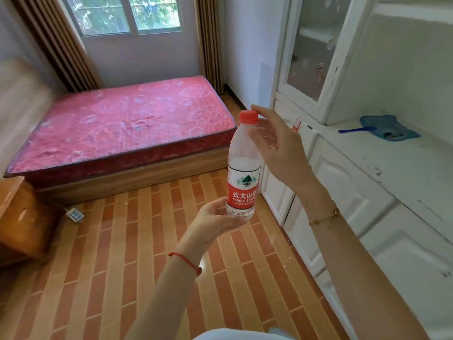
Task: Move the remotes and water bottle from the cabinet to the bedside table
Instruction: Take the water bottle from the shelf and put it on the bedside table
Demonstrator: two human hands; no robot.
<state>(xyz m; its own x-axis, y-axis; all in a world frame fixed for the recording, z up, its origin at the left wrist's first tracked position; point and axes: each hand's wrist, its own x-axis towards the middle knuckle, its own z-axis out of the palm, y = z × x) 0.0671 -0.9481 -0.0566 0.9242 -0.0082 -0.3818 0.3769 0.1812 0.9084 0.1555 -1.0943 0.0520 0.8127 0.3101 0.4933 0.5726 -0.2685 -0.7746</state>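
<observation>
A clear water bottle (242,177) with a red cap and red label stands upright in the air over the floor, in front of the white cabinet (392,168). My left hand (215,222) cups and grips its base from below. My right hand (277,146) is at the bottle's top, fingers spread behind the neck, with the index fingertip touching the cap. The orange wooden bedside table (17,212) sits at the far left edge. No remotes are in view.
A bed with a red mattress (122,128) fills the far left-middle. A white power strip (74,214) lies on the tiled floor beside the bedside table. A blue dustpan with a brush (389,128) lies on the cabinet counter.
</observation>
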